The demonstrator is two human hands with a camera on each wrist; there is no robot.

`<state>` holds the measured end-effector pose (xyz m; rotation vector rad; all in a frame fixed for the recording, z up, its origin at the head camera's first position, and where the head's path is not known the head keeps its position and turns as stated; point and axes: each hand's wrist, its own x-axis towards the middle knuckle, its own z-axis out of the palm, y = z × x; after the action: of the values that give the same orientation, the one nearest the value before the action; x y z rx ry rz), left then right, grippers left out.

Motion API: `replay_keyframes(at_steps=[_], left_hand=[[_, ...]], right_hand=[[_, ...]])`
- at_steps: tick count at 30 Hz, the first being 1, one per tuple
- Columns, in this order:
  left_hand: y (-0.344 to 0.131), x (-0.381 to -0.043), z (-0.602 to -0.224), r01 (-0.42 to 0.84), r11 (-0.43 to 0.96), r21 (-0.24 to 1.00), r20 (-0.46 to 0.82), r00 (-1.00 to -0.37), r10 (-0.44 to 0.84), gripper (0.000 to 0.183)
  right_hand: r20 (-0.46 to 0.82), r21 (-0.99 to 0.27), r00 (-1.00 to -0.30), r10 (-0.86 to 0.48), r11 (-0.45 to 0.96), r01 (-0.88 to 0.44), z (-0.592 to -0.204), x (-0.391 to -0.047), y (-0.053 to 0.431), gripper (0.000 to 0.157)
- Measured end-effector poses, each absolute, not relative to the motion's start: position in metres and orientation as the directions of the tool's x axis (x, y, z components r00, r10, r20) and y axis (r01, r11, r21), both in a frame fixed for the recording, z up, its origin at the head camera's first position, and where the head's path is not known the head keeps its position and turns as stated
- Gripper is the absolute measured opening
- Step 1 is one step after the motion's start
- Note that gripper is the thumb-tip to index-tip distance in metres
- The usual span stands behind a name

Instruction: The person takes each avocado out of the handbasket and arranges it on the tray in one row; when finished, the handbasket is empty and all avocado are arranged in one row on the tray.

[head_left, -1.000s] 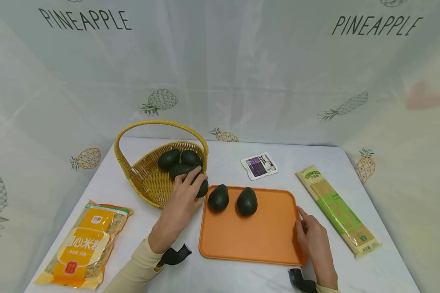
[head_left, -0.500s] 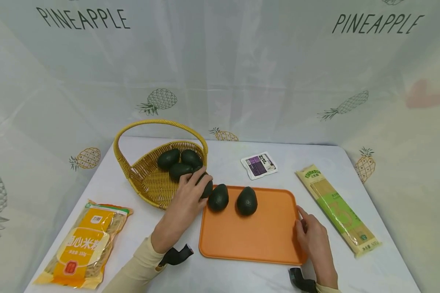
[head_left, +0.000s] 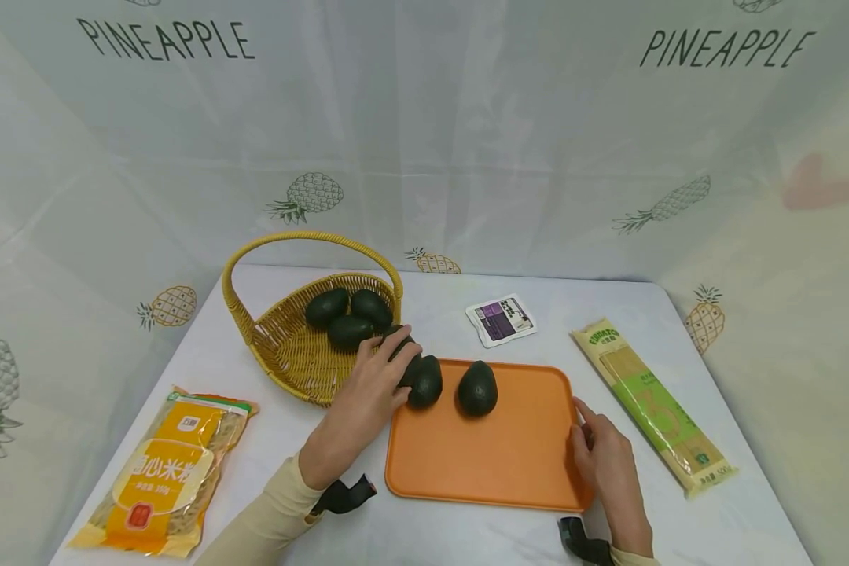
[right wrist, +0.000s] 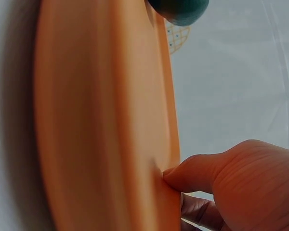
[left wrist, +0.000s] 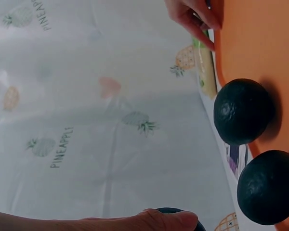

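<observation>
In the head view my left hand point(head_left: 365, 397) grips a dark green avocado point(head_left: 411, 372) from above, fingers curled over it, at the tray's back left corner. Just right of it, an avocado point(head_left: 427, 385) lies on the orange tray point(head_left: 481, 464), with another avocado point(head_left: 477, 389) beside it. My right hand point(head_left: 606, 456) holds the tray's right edge. Its thumb point(right wrist: 192, 173) presses on the rim in the right wrist view, other fingers curled outside and partly hidden. A yellow wicker basket point(head_left: 293, 365) behind the left hand holds 3 avocados point(head_left: 350, 332).
A noodle bag point(head_left: 159, 475) with an orange label lies at the left. Along the right side is a long green-and-yellow noodle packet point(head_left: 654, 405). A small white and purple sachet point(head_left: 501, 321) sits behind the tray. The basket's tall handle point(head_left: 311, 236) arches over it.
My left hand has moved the gripped avocado rightward, from the basket's right rim to the tray's back left corner. The right hand has stayed at the tray's edge.
</observation>
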<state>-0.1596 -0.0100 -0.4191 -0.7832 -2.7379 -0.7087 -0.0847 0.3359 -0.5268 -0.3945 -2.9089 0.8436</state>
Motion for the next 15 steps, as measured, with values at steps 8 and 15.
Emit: replay_keyframes(at_steps=[8,15], left_hand=[[-0.004,-0.160,-0.422,0.574,0.728,0.375,0.324,-0.817,0.477,0.056],[0.003,-0.161,-0.419,0.542,0.735,0.407,0.243,-0.840,0.485,0.058]], right_hand=[[0.010,-0.526,-0.959,0.285,0.817,0.237,-0.528,-0.085,0.337,0.049],[0.036,-0.530,-0.959,0.281,0.819,0.220,-0.529,-0.085,0.335,0.049]])
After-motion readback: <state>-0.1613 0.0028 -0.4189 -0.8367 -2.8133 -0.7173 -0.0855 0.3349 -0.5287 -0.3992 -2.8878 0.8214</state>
